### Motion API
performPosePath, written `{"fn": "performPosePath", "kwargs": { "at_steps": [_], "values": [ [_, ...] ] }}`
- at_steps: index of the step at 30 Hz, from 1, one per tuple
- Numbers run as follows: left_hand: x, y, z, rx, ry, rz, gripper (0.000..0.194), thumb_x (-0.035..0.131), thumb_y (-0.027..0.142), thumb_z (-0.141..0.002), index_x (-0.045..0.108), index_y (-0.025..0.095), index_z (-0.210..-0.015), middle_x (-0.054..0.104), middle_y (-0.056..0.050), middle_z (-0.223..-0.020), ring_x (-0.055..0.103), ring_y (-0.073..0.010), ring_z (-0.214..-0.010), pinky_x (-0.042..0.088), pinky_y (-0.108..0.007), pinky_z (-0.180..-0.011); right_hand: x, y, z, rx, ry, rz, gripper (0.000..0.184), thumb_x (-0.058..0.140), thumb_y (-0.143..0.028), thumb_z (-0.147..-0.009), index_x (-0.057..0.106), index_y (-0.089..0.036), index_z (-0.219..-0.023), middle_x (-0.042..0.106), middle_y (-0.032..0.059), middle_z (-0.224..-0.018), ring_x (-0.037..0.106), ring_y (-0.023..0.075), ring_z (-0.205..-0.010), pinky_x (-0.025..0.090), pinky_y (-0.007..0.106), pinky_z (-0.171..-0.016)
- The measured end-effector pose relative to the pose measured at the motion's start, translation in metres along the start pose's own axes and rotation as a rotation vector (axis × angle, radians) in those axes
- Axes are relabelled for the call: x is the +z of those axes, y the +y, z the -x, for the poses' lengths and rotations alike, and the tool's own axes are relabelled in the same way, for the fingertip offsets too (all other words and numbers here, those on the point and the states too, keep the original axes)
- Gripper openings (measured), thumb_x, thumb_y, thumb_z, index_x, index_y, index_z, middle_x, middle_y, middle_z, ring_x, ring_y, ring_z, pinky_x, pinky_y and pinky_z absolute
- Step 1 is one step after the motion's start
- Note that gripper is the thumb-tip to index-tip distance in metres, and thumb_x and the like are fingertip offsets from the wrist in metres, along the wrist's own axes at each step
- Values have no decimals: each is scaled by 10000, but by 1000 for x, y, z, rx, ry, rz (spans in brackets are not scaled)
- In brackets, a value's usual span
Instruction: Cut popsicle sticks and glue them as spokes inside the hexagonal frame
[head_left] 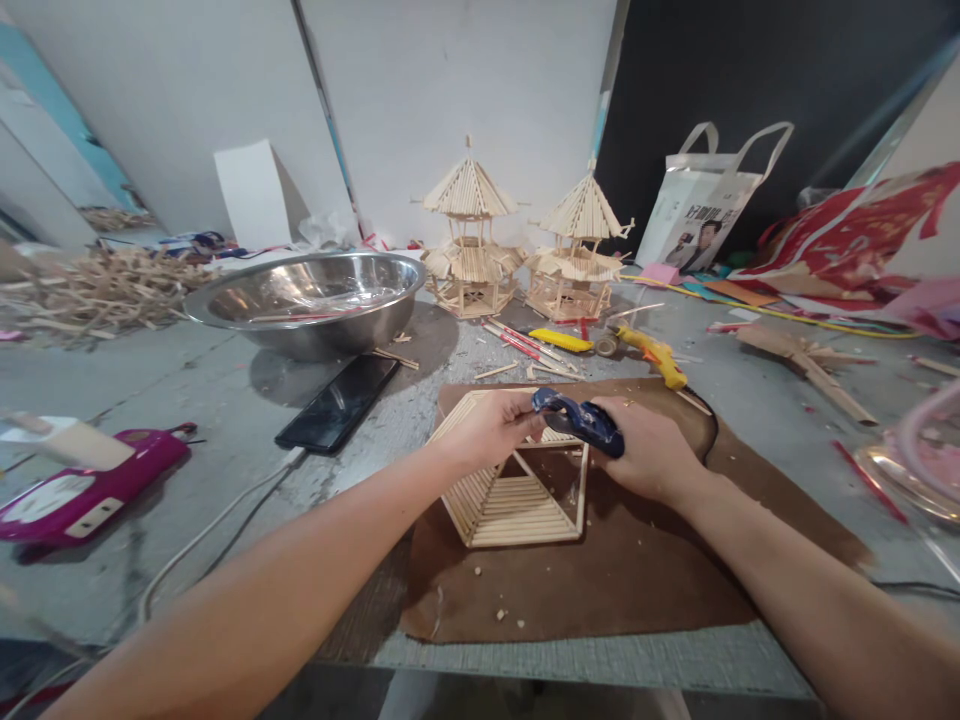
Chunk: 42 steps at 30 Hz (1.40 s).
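Note:
My right hand [651, 440] is closed around a dark blue hand tool [600, 428] whose exact kind I cannot make out. At the tool's left end, the fingers of my left hand [499, 425] are pinched together; what they hold is hidden. Below both hands lies a many-sided panel of thin wooden sticks [517, 515], with rows of sticks filling some of its triangular sections and one section on the right open. It rests on a brown mat [637, 580], where small stick scraps are scattered.
Two stick-built pagoda models [471, 255] stand at the back. Nearer are a yellow glue gun [652, 355], a yellow utility knife [561, 340] and loose sticks. A steel basin [322, 330], a phone [341, 405] on a cable and a purple power strip [105, 490] occupy the left.

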<state>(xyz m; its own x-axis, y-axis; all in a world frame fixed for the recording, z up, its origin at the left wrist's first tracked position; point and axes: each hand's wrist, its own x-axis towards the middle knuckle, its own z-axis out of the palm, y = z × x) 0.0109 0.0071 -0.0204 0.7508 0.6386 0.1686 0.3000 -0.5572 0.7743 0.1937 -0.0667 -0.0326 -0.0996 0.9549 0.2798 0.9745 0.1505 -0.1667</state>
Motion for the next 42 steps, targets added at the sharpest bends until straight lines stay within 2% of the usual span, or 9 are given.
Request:
{"fn": "performPosePath", "kwargs": {
  "at_steps": [10, 16, 23, 42],
  "values": [
    [1, 3, 0, 10, 10, 76, 183, 405, 259, -747, 508, 135, -662, 455, 26, -589, 425, -69, -572, 373, -187, -565, 0, 0, 0, 29, -8, 34, 383, 513, -303, -633, 478, -197, -1000, 582, 63, -967, 535, 211, -834, 357, 280, -645],
    [1, 13, 2, 8, 38, 95, 232, 415, 279, -742, 442, 137, -560, 405, 47, -528, 379, -52, -526, 328, -168, -514, -1, -1, 0, 32, -14, 50, 340, 491, -302, -644, 481, -200, -967, 590, 53, -939, 538, 207, -822, 347, 276, -632],
    [0, 15, 2, -4, 32, 94, 258, 403, 292, -755, 426, 136, -551, 382, 53, -520, 354, -48, -511, 297, -170, -502, -4, -3, -1, 49, -45, 62, 307, 487, -306, -648, 479, -200, -936, 597, 40, -907, 541, 206, -794, 331, 270, -611],
    [0, 10, 2, -54, 52, -69, 324, 359, 371, -772, 432, 140, -555, 382, 46, -511, 352, -57, -502, 286, -172, -477, -3, -5, -1, 90, -57, 127, 270, 479, -319, -647, 479, -201, -890, 612, 37, -792, 562, 206, -729, 315, 267, -571]
  ]
}}
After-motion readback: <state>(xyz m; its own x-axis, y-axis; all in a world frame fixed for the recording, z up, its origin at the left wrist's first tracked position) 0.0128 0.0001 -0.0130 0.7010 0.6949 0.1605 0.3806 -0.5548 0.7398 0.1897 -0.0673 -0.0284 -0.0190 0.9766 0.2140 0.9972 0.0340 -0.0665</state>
